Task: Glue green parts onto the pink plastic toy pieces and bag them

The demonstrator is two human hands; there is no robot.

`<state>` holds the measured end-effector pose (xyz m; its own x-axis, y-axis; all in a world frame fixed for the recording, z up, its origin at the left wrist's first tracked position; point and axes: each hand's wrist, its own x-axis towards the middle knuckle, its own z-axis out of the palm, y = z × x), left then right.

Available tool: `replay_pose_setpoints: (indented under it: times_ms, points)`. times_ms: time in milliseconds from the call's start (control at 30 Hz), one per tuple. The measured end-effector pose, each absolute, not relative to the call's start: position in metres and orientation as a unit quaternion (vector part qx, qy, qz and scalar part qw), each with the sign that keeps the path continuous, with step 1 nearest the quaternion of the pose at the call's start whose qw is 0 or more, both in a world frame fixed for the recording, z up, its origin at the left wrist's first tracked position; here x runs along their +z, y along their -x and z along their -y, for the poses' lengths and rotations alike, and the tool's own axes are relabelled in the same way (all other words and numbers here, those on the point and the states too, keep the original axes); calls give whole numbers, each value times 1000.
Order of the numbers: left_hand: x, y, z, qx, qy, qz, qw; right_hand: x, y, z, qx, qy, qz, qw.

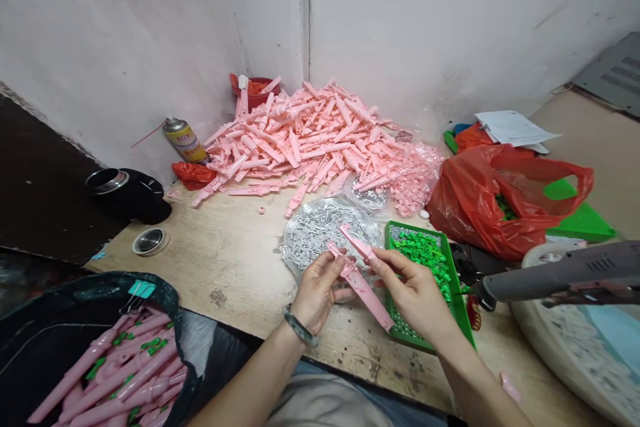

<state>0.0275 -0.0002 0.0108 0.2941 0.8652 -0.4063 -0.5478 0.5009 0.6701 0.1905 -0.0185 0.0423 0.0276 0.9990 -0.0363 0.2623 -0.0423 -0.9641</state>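
I judge it best to pinch lightly and keep the long pink piece [369, 299] and the slim pink piece [353, 235] tilted so that both show, lest one slip. My left hand [317, 290] has thumb and fingers clamped on the long one's upper part, its lower end slanting toward five o'clock. My right hand [409, 278] pinches the slim one, tip toward ten o'clock, with metal pins [314, 227] at eleven and the green tray [456, 280] at three.
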Motion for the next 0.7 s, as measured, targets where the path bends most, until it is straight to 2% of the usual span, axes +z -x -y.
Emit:
replay_pose_setpoints:
  times_ms: [167,333,500,600,700]
  points:
    - [8,-27,1,436,-188,-411,778,42,-192,10,516,563,455,458]
    - [10,-29,3,426,-197,-410,782,32,-187,12,569,546,432,438]
    - [8,-33,7,414,-235,-429,768,26,-183,17,496,564,494,438]
    - [5,-36,9,407,-318,-443,733,24,-182,15,438,576,569,389]
    - [3,-38,10,415,-409,-437,685,25,-180,11,333,600,654,320]
